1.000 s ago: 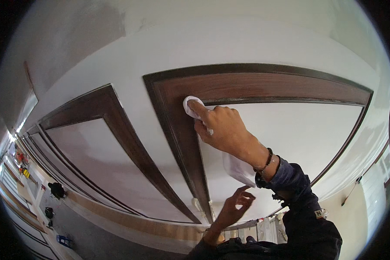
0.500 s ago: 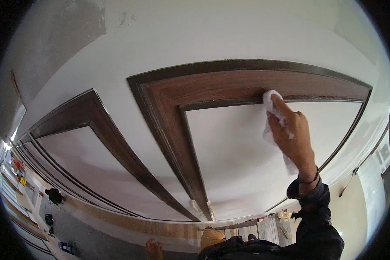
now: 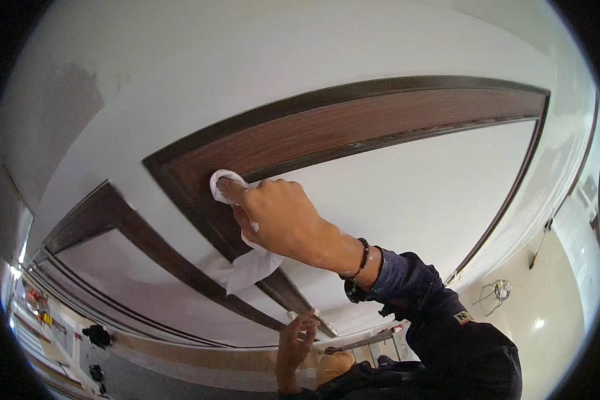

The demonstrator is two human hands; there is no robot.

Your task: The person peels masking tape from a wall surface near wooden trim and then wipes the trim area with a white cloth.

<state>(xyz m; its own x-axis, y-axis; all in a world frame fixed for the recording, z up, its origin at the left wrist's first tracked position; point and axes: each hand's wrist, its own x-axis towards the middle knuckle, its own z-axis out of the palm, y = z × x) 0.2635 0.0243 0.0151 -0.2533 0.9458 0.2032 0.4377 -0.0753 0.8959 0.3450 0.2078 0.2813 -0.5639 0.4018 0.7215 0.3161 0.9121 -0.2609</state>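
My right hand (image 3: 273, 217) is closed on a white cloth (image 3: 250, 268). A bunched end of the cloth presses against the upper left corner of a dark brown wooden frame (image 3: 380, 119) on the white wall; the rest hangs below my fingers. White specks mark the hand, and a dark beaded bracelet circles the wrist. Lower down, my left hand (image 3: 295, 343) is raised beside the frame's lower end, its fingers loosely curled and apart. Nothing shows in it; whether it touches the frame I cannot tell.
A second dark wooden frame (image 3: 157, 247) runs along the wall to the left. Far below are the floor (image 3: 160, 383), dark bundles (image 3: 99, 335) at lower left, and a wire-like stand (image 3: 497, 293) at lower right. Slatted planks (image 3: 373, 350) show near my feet.
My right hand has moved the cloth left along the frame's top rail to its corner. The left hand has risen from the lower edge towards the frame's lower end. The view has shifted.
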